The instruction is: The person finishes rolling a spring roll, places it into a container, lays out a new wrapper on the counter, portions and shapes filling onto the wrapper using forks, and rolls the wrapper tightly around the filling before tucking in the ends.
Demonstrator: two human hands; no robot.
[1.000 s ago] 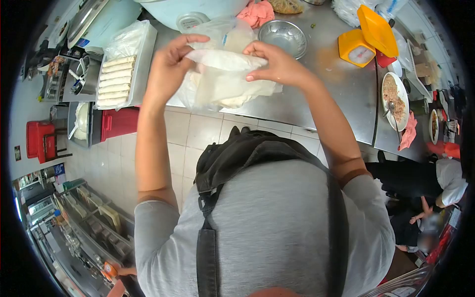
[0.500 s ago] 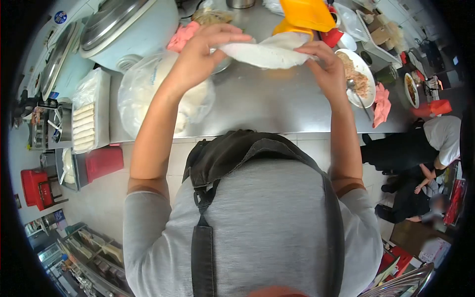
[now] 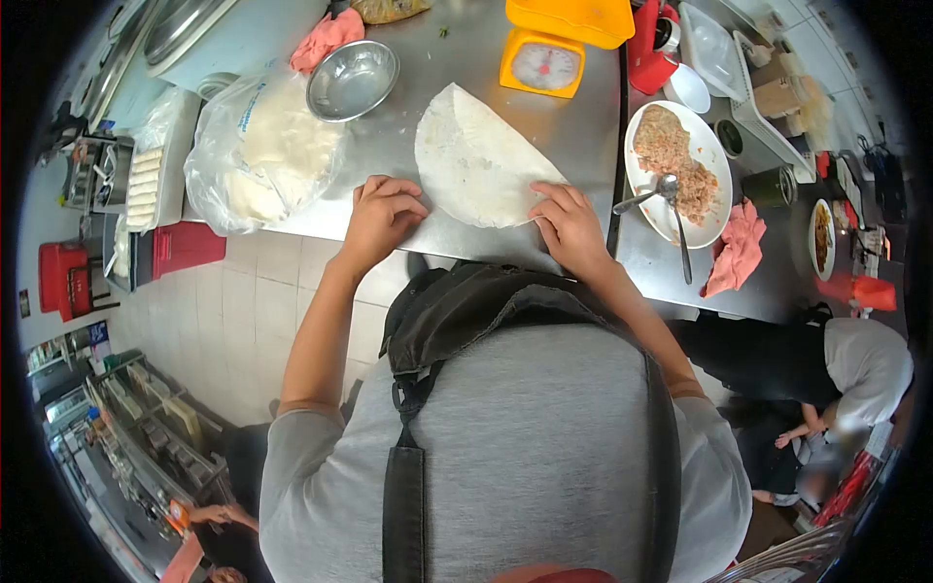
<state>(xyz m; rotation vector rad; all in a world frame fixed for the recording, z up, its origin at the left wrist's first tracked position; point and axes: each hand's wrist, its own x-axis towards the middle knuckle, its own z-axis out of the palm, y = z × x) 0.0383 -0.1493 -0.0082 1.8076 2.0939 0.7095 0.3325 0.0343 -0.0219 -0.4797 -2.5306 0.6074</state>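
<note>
A thin white sheet of dough (image 3: 481, 160), roughly a half-round with one straight slanting edge, lies on the steel table in front of me. My right hand (image 3: 573, 228) is at its lower right corner, thumb and fingers pinching the edge. My left hand (image 3: 386, 222) rests at the table's front edge, left of the sheet and apart from it. Its fingers are bent and loosely apart from the thumb, with nothing visible in them. An oval white plate (image 3: 717, 180) stands to the right, bearing minced filling (image 3: 680, 160) and two spoons.
A plastic bag of dough (image 3: 282, 155) and a steel bowl (image 3: 353, 81) stand at the left. Behind the sheet is a yellow scale (image 3: 541, 64). A pink cloth (image 3: 736, 250) lies beside the plate. White rolls (image 3: 146, 185) fill a tray at far left. Other people are nearby.
The dough sheet, held up between both hands before, now lies on the table. My left hand has let go and come down toward the front edge; the view has shifted.
</note>
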